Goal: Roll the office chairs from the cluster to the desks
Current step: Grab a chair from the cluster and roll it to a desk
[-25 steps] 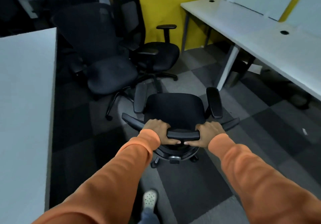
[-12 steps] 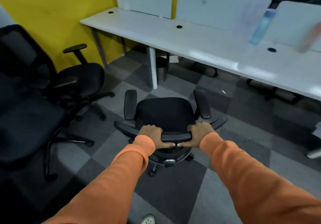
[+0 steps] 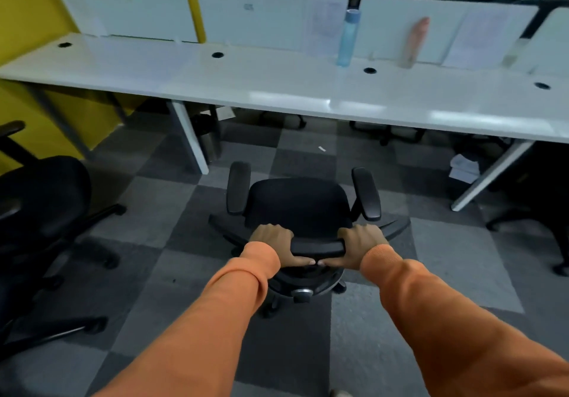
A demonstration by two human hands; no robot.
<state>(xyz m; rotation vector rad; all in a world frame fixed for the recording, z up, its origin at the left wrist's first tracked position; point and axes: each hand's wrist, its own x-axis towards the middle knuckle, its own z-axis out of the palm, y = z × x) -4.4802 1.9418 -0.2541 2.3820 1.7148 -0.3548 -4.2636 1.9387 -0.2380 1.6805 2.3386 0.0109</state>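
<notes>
Head view: your left hand (image 3: 272,241) and right hand (image 3: 360,241) each wrap the top edge of the black office chair (image 3: 300,202), fingers curled over it, thumbs almost meeting beneath. You hold the chair on the grey checkered carpet (image 3: 160,199), its seat facing the long white desk (image 3: 277,85) and standing short of the desk's edge. Other black chairs (image 3: 37,205) stand at your left. A blue bottle (image 3: 348,39) stands on the desk against the dividers.
</notes>
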